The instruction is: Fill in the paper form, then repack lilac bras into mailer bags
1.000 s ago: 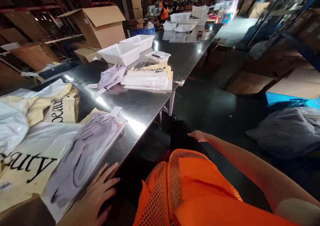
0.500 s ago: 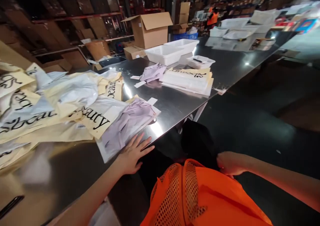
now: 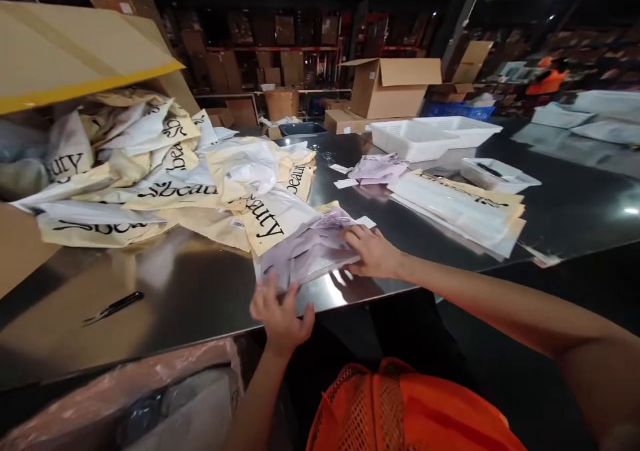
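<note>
Near the table's (image 3: 210, 294) front edge, a lilac garment (image 3: 317, 241) is lying beside printed bags (image 3: 270, 219). The right hand (image 3: 374, 252) is touching its right end, hold impossible to tell; the left hand (image 3: 283, 311), fingers parted, is sitting at its near-left corner.

Garment (image 3: 313, 243) lilac; bags (image 3: 270, 219) cream and white, black-lettered; vest (image 3: 440, 404) orange, mesh-patterned; baskets (image 3: 417, 146) white; crate (image 3: 463, 112) blue.
</note>
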### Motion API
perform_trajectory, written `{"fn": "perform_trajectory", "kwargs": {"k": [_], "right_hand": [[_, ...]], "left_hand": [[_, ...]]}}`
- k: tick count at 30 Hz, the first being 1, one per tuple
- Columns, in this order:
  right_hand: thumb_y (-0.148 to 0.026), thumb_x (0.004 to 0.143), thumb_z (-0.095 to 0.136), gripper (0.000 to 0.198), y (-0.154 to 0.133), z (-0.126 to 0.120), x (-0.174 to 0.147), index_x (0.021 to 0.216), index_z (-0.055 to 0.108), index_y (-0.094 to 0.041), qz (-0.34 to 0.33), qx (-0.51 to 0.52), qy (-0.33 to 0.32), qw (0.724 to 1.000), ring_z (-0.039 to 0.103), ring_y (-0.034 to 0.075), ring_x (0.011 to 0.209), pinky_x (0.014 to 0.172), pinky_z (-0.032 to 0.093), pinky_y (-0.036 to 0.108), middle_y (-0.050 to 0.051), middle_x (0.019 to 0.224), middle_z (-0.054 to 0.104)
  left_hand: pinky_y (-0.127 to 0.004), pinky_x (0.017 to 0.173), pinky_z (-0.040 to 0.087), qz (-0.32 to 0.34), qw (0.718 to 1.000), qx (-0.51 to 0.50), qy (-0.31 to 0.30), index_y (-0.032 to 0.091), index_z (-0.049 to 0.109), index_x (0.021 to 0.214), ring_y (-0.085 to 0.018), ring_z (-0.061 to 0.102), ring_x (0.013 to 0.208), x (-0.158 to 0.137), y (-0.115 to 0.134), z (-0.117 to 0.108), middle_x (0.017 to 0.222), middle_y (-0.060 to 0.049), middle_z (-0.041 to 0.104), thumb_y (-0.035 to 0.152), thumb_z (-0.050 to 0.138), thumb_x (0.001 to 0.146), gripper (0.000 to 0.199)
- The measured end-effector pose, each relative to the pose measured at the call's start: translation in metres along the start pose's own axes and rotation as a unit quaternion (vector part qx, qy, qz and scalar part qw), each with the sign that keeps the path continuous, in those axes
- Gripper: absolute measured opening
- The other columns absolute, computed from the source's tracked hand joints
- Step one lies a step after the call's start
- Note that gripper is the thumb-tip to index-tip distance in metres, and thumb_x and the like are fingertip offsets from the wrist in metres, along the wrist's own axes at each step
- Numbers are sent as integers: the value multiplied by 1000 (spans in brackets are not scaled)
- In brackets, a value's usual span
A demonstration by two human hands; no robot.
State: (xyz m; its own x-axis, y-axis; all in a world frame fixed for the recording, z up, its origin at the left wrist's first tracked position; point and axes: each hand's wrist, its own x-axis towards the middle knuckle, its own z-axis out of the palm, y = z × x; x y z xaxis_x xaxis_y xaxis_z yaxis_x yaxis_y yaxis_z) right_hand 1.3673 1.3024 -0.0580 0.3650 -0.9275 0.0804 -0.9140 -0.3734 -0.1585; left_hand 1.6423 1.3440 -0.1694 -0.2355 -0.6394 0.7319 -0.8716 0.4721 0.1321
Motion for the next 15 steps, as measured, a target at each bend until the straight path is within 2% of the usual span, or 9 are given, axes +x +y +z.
{"fn": "perform_trajectory", "kwargs": {"k": [2, 4, 6, 8, 9, 11, 12, 15], "right_hand": [[-48, 75, 69, 89, 10, 13, 13, 148, 29, -16, 67, 57, -18, 996, 46, 38, 126, 98, 42, 53, 21, 147, 37], [-56, 76, 66, 104, 26, 27, 17, 153, 12, -12, 127, 100, -50, 986, 48, 39, 126, 104, 38, 56, 25, 150, 32], [-61, 75, 64, 112, 46, 39, 14, 154, 4, -10, 147, 84, -73, 983, 49, 42, 126, 110, 21, 66, 28, 148, 36], [-64, 74, 63, 115, 68, 43, 7, 155, 1, -11, 137, 60, -79, 986, 46, 44, 129, 110, 2, 72, 28, 145, 41], [-63, 73, 63, 116, 80, 42, 2, 155, -1, -11, 139, 63, -81, 985, 44, 45, 130, 109, -3, 74, 28, 145, 42], [-58, 73, 63, 115, 103, 34, -11, 154, -3, -11, 175, 91, -67, 978, 36, 45, 137, 107, -3, 75, 28, 147, 40], [-55, 73, 63, 113, 115, 28, -21, 154, -3, -11, 201, 101, -38, 974, 32, 44, 140, 108, 0, 76, 29, 148, 37], [-51, 73, 64, 104, 139, 14, -62, 151, 6, -13, 259, 88, 136, 952, 30, 42, 141, 110, 12, 71, 29, 150, 32]], "left_hand": [[-71, 105, 27, -137, 989, 11, -47, 8, 15, 152, -47, 14, 145, -2, -5, -5, 154, -31, 24, 44, 49, 91, 78], [-67, 110, 26, -172, 977, -3, -123, -1, 15, 148, -43, 24, 144, -2, -8, -10, 144, -34, 39, 44, 42, 94, 76], [-61, 113, 26, -142, 975, -19, -171, -2, 18, 147, -39, 36, 140, -2, -3, -15, 138, -32, 48, 44, 43, 93, 75], [-60, 113, 29, -99, 979, -22, -178, 0, 25, 145, -39, 44, 133, -2, 14, -17, 134, -29, 53, 44, 51, 89, 76], [-60, 112, 30, -71, 982, -32, -174, 2, 29, 144, -38, 48, 129, -2, 27, -18, 130, -26, 57, 44, 54, 86, 76], [-60, 112, 30, -21, 981, -85, -174, 7, 35, 143, -36, 54, 122, -2, 60, -16, 123, -20, 62, 43, 59, 82, 74], [-60, 114, 27, -2, 976, -124, -180, 10, 38, 143, -35, 56, 119, -2, 79, -13, 121, -18, 64, 43, 60, 80, 74], [-62, 117, 23, 33, 946, -215, -240, 16, 40, 145, -34, 57, 118, -1, 140, 5, 123, -14, 65, 46, 62, 77, 78]]}}
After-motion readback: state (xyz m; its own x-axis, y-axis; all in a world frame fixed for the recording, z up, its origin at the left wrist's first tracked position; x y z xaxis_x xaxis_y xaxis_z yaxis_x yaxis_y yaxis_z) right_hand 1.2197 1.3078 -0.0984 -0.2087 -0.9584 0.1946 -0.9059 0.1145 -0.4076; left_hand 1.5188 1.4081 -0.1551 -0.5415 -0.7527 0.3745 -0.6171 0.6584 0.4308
